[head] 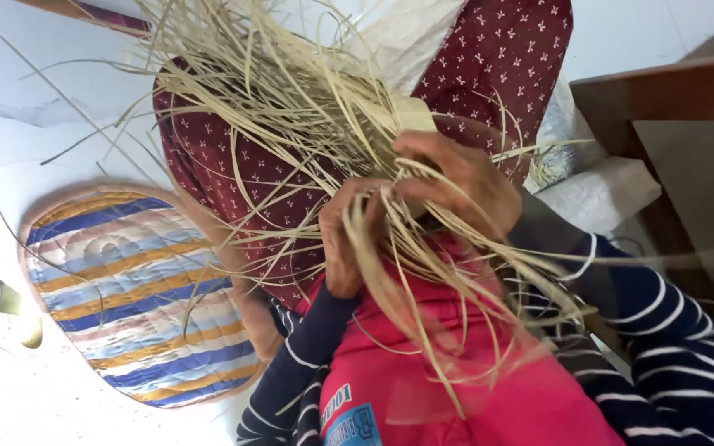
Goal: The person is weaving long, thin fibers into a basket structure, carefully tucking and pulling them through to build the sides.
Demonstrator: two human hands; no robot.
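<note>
A loose bundle of pale straw strips fills the middle of the frame. The strips are flat, thin and dry-looking, tan to cream in colour, and they fan out in all directions: a thick spray rises toward the top centre, and long single strands trail down to the lower right and out to the left edge. They cross and tangle over one another where the hands meet.

The left hand, just left of centre, is closed around a gathered sheaf of strips, fingers curled with strands running between them. The right hand, touching it on the upper right, has its fingers folded over the same gathered spot, pinching several strips against the bundle. Both arms wear dark sleeves with thin white stripes.

Behind the straw lies dark red cloth with small white marks. Pink cloth covers the bottom centre. A round quilted mat with blue, orange and pink stripes lies at the lower left. A white plastic bag sits at the right, its contents hidden.
</note>
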